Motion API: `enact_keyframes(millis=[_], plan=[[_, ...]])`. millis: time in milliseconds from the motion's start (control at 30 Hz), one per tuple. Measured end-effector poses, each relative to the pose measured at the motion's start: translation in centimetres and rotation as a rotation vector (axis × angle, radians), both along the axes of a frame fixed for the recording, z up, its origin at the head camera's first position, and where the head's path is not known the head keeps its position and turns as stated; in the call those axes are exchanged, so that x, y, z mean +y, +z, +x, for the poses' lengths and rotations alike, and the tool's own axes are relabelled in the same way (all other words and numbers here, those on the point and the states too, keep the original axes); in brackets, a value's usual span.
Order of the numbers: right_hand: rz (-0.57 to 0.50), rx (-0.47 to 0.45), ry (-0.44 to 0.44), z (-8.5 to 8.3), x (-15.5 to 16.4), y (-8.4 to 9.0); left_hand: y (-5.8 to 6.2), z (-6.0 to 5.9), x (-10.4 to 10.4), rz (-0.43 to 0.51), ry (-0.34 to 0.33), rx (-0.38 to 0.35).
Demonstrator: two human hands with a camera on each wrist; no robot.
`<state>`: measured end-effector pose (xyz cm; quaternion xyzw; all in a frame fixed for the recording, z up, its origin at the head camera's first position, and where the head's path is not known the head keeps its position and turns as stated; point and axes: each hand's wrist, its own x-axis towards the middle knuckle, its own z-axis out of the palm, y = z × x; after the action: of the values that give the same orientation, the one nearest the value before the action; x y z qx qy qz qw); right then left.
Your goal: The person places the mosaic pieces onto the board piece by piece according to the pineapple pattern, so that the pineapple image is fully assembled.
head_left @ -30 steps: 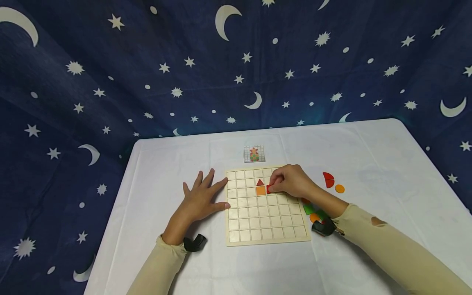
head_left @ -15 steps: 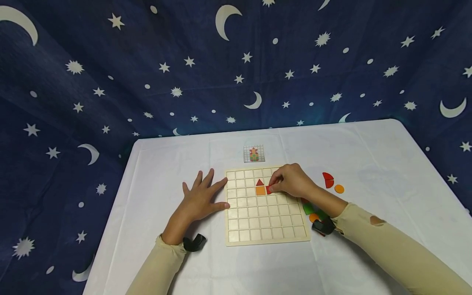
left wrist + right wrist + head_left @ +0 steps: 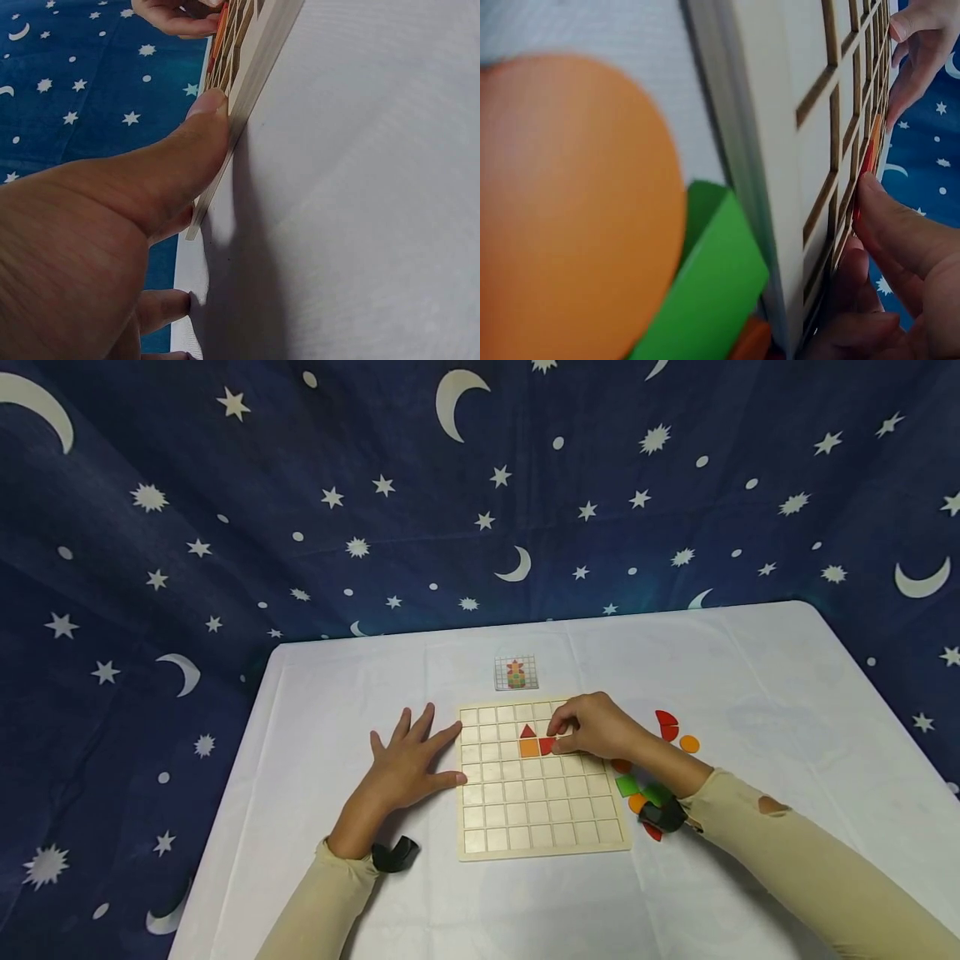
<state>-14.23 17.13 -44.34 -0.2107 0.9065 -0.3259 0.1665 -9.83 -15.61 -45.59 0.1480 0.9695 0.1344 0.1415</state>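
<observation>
R hand (image 3: pixel 600 727) pinches flat red tile (image 3: pixel 545 747); flat orange sq. tile (image 3: pixel 529 748) to its L. L hand (image 3: pixel 405 768) splayed, touching pale wood gridded board (image 3: pixel 513 816).

No letters, numbers or brands can be read, not even on the small printed card (image 3: pixel 516 672) beyond the fingers (image 3: pixel 565 717).

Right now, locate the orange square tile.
In the head view, the orange square tile lies on the gridded board, just below the red triangle and left of the red piece touched by the right hand.
</observation>
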Motion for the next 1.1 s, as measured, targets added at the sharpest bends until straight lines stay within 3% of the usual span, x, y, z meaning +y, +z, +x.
enact_keyframes(millis=[533, 833, 967, 1100], plan=[[0.011, 0.01, -0.015, 0.0, 0.6, 0.3, 0.0, 0.0, 0.0, 0.001, 0.006, 0.005], [0.032, 0.04, -0.132, -0.5, 5.3, 1.7, 0.0, 0.1, 0.0, 0.008, 0.001, 0.016], [0.081, 0.081, -0.116, -0.7, 7.9, 2.4, 0.1, 0.1, 0.0, 0.009, 0.001, 0.013], [0.129, 0.043, -0.067, -0.8, 9.6, 2.5, 0.0, 0.0, -0.1, 0.013, -0.001, 0.01]])
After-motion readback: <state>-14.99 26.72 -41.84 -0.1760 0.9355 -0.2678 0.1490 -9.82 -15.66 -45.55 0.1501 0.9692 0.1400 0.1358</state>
